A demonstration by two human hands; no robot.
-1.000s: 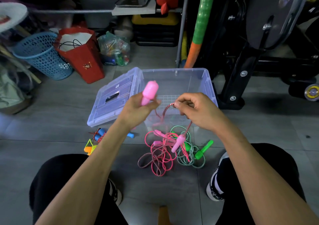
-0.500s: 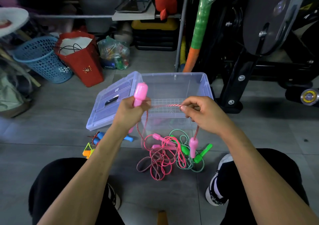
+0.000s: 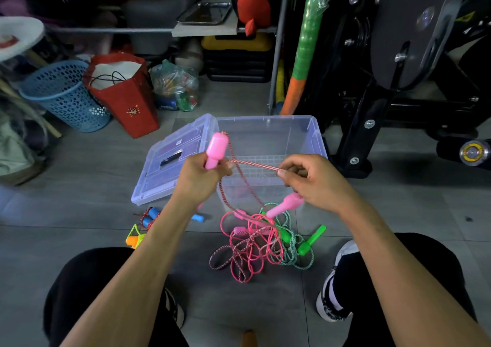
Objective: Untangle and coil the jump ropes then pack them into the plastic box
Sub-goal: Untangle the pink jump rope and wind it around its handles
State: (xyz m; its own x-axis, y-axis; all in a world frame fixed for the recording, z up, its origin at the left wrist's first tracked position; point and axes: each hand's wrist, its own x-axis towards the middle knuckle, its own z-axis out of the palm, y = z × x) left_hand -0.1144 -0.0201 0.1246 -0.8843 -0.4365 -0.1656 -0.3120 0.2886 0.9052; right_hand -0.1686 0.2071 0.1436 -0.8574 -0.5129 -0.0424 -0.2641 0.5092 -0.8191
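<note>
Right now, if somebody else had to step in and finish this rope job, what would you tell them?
Left hand grips a pink handle, upright. Right hand pinches that rope's red-and-white cord, stretched between the hands; a second pink handle dangles below the right hand.
The pink rope tangle and the green rope lie knotted together on the floor in front of the plastic box.
The box is open, nothing visible inside it; its lid leans at its left side.
A blue-handled rope and an orange handle lie left of the pile.
Done: nothing packed yet. Left: untangle, coil, pack every rope.
</note>
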